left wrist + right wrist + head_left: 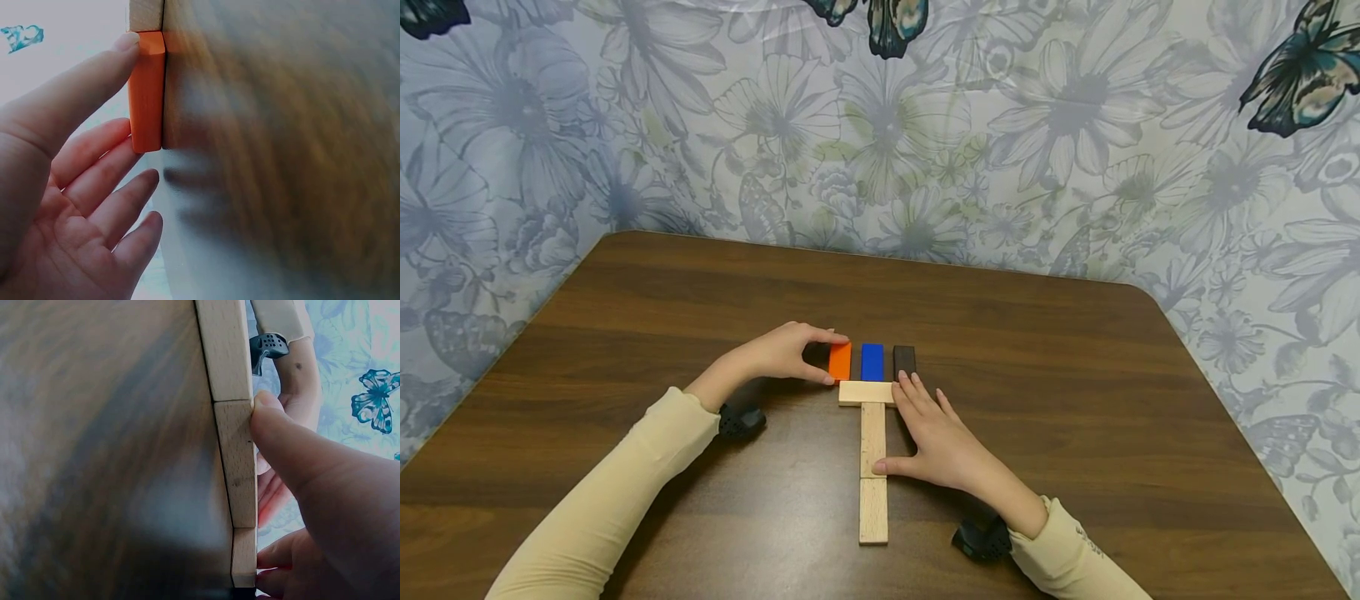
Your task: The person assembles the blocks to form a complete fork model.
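Note:
My left hand (782,352) pinches an orange wooden block (840,362) lengthwise, thumb at its near end and fingertips at its far end. To its right stand a blue block (872,362) and a black block (904,358), spaced apart in a row. Just below this row lies a plain wooden block (861,393) set crosswise. Two more plain blocks, an upper one (872,429) and a lower one (873,512), run end to end beneath it like a stem. Fingers extended, my right hand (942,446) touches the crosswise block's right end, its thumb resting on the upper stem block.
The blocks lie on a brown wooden table (1037,367) with rounded far corners. Behind it hangs a backdrop (887,142) printed with flowers and butterflies. A dark wrist device (742,422) sits under the left wrist, another (982,537) under the right.

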Demonstrator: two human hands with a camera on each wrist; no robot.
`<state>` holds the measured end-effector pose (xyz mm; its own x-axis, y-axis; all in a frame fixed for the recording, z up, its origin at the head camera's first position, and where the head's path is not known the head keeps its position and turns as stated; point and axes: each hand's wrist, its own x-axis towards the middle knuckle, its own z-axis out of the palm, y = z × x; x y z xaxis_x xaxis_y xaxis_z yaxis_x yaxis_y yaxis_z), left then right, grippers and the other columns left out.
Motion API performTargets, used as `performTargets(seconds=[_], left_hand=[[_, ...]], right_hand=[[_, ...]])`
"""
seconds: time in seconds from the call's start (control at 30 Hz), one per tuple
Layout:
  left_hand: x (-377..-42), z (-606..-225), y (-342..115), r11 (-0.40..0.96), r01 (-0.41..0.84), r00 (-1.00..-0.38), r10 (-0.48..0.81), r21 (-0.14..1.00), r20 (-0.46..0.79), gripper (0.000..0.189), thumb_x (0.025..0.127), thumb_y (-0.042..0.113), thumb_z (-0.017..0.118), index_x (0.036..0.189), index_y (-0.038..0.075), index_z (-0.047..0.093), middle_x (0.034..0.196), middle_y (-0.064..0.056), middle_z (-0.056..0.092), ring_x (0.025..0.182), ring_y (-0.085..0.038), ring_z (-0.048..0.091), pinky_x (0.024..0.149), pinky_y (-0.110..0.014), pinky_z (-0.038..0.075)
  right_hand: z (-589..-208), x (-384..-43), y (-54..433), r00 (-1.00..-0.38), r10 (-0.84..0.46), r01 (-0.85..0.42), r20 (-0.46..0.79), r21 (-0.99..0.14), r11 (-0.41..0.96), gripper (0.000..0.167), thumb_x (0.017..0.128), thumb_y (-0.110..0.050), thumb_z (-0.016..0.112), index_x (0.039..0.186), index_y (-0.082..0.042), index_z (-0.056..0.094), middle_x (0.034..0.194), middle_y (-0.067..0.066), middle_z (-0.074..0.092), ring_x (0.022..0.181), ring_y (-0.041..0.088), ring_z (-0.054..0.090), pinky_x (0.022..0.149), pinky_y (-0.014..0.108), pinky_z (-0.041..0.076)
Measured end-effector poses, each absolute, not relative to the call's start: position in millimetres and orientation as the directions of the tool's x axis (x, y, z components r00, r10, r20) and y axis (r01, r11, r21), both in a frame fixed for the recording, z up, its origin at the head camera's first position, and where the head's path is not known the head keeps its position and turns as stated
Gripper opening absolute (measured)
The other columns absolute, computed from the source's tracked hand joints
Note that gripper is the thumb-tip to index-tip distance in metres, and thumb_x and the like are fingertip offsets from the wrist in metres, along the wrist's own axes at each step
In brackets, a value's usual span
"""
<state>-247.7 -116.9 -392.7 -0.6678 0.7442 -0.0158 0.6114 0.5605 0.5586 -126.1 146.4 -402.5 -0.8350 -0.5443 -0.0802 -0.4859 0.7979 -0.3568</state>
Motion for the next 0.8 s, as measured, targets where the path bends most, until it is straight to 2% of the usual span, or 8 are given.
performTargets(seconds=[0.43,0.6,0.8], left_hand=[[-248.0,-392.9,-117.0,0.548,0.620,-0.666,0.746,0.562,0.006,0.061,0.079,0.030,0.076,0.131,0.004,0.055,0.125,-0.011,0.057,0.113,-0.029,0.052,0.097,-0.046,0.037],[-249.4,-393.3,-117.8,0.534,0.628,-0.658,0.753,0.566,0.019,0.065,0.079,0.030,0.076,0.132,0.002,0.053,0.132,-0.014,0.051,0.120,-0.031,0.047,0.099,-0.047,0.034],[-250.7,-392.5,-119.4,0.520,0.619,-0.660,0.750,0.589,0.030,0.079,0.077,0.028,0.079,0.140,-0.001,0.041,0.137,-0.017,0.045,0.124,-0.032,0.042,0.101,-0.046,0.032]], right_hand=[[-402.1,-127.4,145.9,-0.834,-0.547,-0.490,-0.073,-0.357,0.795,0.105,0.078,-0.066,0.058,0.148,0.001,0.017,0.154,0.015,0.008,0.140,0.027,0.002,0.107,0.053,0.007],[-401.8,-128.2,145.3,-0.836,-0.543,-0.484,-0.080,-0.361,0.797,0.105,0.078,-0.067,0.058,0.148,0.001,0.017,0.154,0.014,0.007,0.140,0.027,0.002,0.108,0.052,0.006],[-400.6,-128.8,144.4,-0.838,-0.539,-0.478,-0.081,-0.365,0.799,0.105,0.078,-0.065,0.059,0.148,0.000,0.017,0.154,0.014,0.006,0.140,0.026,0.001,0.108,0.052,0.006]])
